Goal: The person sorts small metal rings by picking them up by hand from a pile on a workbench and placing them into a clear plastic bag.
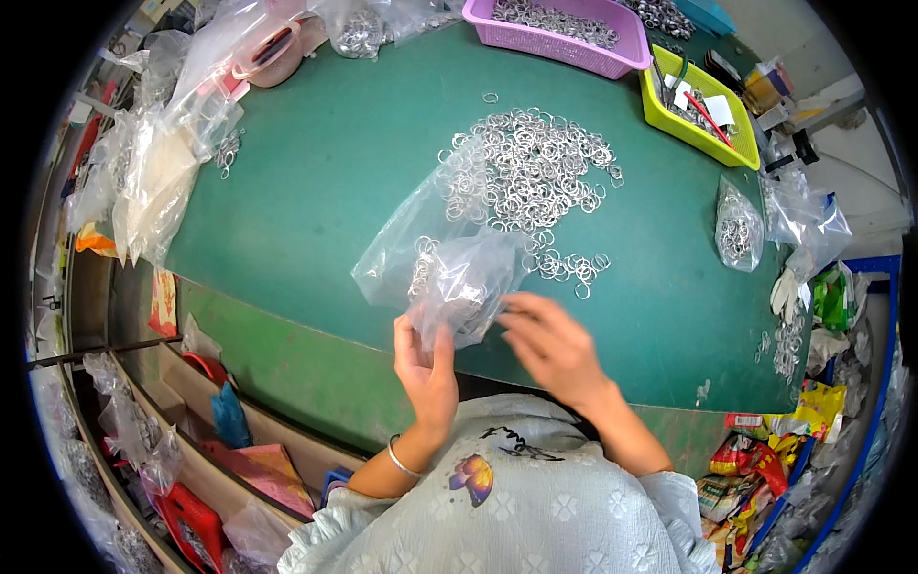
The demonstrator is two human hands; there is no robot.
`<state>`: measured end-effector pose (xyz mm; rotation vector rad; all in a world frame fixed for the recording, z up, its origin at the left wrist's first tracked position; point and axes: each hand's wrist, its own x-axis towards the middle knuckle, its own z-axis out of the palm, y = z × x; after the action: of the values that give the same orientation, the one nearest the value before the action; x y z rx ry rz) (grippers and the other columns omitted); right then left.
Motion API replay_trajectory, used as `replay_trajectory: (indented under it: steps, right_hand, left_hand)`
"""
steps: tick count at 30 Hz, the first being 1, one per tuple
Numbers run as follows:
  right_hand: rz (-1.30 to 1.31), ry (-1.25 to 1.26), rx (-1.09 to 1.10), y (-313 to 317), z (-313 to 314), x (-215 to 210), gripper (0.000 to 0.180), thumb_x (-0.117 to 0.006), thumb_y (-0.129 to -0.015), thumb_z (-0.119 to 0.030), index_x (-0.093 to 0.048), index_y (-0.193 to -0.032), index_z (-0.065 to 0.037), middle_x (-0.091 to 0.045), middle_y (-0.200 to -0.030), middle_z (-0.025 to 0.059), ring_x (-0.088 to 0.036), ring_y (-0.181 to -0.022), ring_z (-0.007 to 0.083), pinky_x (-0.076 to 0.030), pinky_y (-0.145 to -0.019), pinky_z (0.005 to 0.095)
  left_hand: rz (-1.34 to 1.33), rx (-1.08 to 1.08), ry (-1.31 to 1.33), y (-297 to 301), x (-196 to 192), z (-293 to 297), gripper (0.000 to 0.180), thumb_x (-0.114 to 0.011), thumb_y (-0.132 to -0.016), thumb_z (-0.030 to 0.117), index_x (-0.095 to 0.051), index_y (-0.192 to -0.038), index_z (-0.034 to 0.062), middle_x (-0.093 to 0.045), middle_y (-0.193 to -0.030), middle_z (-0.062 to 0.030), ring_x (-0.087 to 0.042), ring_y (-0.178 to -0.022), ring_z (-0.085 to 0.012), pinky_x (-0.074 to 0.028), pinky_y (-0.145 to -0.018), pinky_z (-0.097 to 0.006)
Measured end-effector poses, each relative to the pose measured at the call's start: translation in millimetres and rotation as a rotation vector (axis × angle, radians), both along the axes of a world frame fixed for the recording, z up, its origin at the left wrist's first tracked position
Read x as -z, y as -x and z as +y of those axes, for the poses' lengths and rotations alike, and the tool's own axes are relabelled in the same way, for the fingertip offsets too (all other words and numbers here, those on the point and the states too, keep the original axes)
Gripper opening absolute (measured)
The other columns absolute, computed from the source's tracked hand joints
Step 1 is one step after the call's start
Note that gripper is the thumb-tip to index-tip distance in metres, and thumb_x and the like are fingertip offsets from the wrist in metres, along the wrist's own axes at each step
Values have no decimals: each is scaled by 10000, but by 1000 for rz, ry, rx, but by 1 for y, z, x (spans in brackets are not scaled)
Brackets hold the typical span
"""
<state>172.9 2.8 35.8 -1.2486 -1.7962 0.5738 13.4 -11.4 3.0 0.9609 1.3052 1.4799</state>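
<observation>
A clear plastic bag [466, 287] with metal rings inside is upright at the near edge of the green table. My left hand [427, 375] is closed on its lower left side, thumb and fingers gripping the film. Just right of the bag, my right hand [559, 352] has its fingers stretched toward it, slightly blurred; whether the fingertips touch the film is hard to see. Behind the bag lies another clear bag [397, 251], spread flat and partly over the rings. A loose pile of silver metal rings [540, 172] covers the middle of the table.
At the back stand a purple basket [574, 53] of rings and a yellow-green basket [703, 139] with tools. A bowl [273, 62] and plastic bags [158, 182] sit at the left. A small bag of rings [736, 230] lies near the right edge. Drawers [186, 387] are at lower left.
</observation>
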Motion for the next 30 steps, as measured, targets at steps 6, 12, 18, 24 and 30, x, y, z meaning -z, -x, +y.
replay_trajectory:
  steps: [6,12,18,24,30]
  right_hand:
    - [-232,84,373,-68,5,23,212,-741,-696,-15,-630,-876,-10,-594,-925,109,-558,-879,292,-449,-756,388]
    - [-505,-37,315,-77,3,43,169,-737,-705,-43,-628,-834,-31,-577,-875,81,-533,-820,266,-409,-721,367]
    - [-121,51,373,-80,-3,38,99,-703,-740,13,-646,-817,-11,-595,-831,94,-557,-755,230,-439,-679,326]
    - [58,-10,247,-27,-9,10,86,-673,-761,32,-650,-839,5,-615,-844,95,-578,-725,194,-461,-646,272]
    - [-77,-32,-86,34,9,14,200,-690,-720,17,-653,-913,-22,-615,-879,109,-579,-784,293,-465,-706,380]
  left_hand:
    - [4,-3,-20,0,1,-1,283,-520,-936,46,-475,-1200,-43,-563,-1139,-96,-542,-1055,-153,-418,-934,-287]
    - [-16,8,-16,1,-1,-2,287,-523,-932,50,-473,-1200,-38,-557,-1132,-89,-528,-1054,-146,-400,-942,-287]
    - [-21,11,-21,0,-2,-2,290,-522,-934,58,-472,-1203,-36,-553,-1142,-88,-523,-1064,-148,-397,-944,-286]
    - [-32,20,-32,-1,-1,-3,303,-515,-937,52,-464,-1221,-39,-552,-1159,-92,-523,-1081,-155,-397,-958,-295]
    - [-38,20,-30,-4,1,0,297,-511,-937,44,-467,-1219,-37,-557,-1157,-94,-528,-1080,-157,-402,-955,-298]
